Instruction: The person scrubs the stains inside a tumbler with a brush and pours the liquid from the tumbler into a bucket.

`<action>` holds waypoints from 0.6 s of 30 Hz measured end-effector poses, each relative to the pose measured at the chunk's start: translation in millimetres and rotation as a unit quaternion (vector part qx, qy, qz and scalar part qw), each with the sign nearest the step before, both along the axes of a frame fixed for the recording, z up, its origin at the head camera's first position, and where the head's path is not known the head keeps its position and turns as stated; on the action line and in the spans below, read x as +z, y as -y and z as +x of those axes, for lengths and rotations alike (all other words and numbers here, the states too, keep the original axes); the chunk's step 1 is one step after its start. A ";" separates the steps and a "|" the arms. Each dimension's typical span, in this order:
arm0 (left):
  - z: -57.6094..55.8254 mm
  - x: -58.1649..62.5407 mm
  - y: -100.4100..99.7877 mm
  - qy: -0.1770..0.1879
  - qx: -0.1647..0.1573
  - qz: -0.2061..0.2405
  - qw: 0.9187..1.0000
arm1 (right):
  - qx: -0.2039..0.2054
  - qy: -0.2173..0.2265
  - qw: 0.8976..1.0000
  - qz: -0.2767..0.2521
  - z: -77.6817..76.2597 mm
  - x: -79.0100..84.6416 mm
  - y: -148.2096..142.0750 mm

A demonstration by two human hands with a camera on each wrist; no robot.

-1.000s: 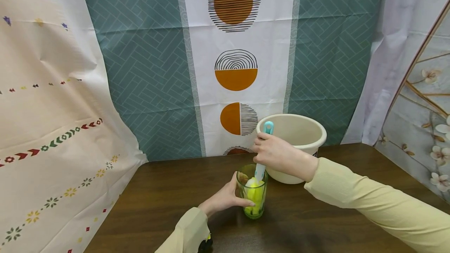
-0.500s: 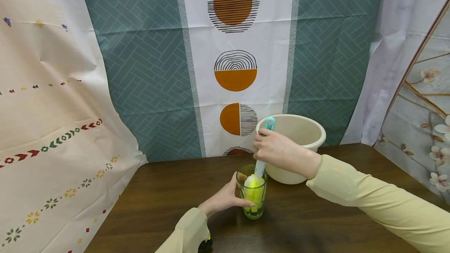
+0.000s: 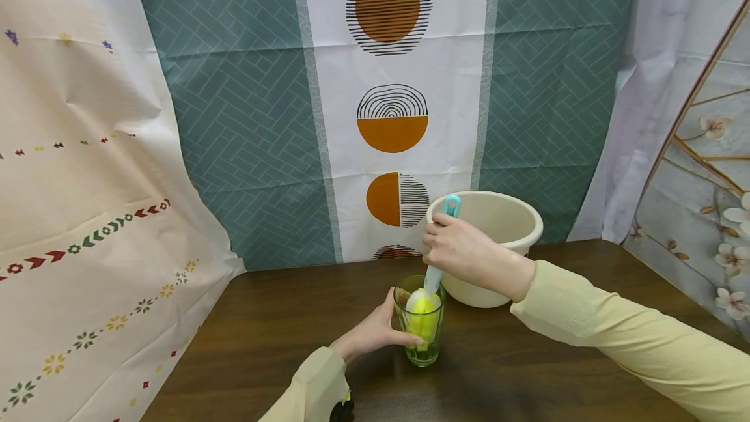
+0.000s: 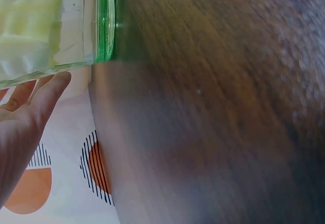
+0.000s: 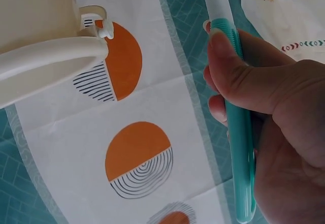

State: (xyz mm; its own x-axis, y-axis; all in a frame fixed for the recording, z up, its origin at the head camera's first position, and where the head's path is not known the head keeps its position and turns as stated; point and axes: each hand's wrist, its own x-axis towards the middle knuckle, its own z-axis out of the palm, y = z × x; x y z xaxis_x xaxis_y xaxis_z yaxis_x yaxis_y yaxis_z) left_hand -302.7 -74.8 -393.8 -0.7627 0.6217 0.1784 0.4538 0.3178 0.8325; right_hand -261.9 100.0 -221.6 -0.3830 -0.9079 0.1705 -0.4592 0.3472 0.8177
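A green-tinted drinking glass [image 3: 432,348] stands upright on the brown table. My left hand [image 3: 381,329] grips it from the left side, thumb across the front; the left wrist view shows the fingers [image 4: 50,89] along the glass. Inside sits the yellow and white sponge head [image 3: 423,321] of a cup brush, whose teal and white handle [image 5: 238,148] leans up and slightly right out of the rim. My right hand [image 3: 463,249] holds that handle, thumb laid along it, above the glass. How far the sponge reaches towards the bottom is blurred by the glass.
A cream plastic basin [image 3: 515,213] stands behind my right hand, at the back of the brown table [image 3: 281,324]. Patterned cloths [image 3: 246,116] hang along the back and both sides. Something small and black [image 3: 342,407] shows below my left wrist.
My right hand has raised the brush slightly, and its sponge head sits a little higher in the glass. The left hand and the glass stay in place.
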 end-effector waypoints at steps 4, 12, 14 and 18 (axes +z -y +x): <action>0.7 0.6 -0.6 0.006 -0.014 0.014 1.000 | -0.013 -0.020 1.000 0.005 0.9 2.0 0.4; 14.5 16.7 -1.8 0.006 -0.022 0.024 0.999 | -0.030 -0.028 0.999 0.018 5.8 5.1 3.5; 17.6 20.0 -2.2 0.003 -0.017 0.022 1.000 | -0.026 -0.028 0.999 0.016 10.1 8.1 4.7; 21.1 24.3 -2.4 0.001 -0.010 0.016 1.000 | -0.010 -0.034 0.999 0.007 17.8 13.5 8.0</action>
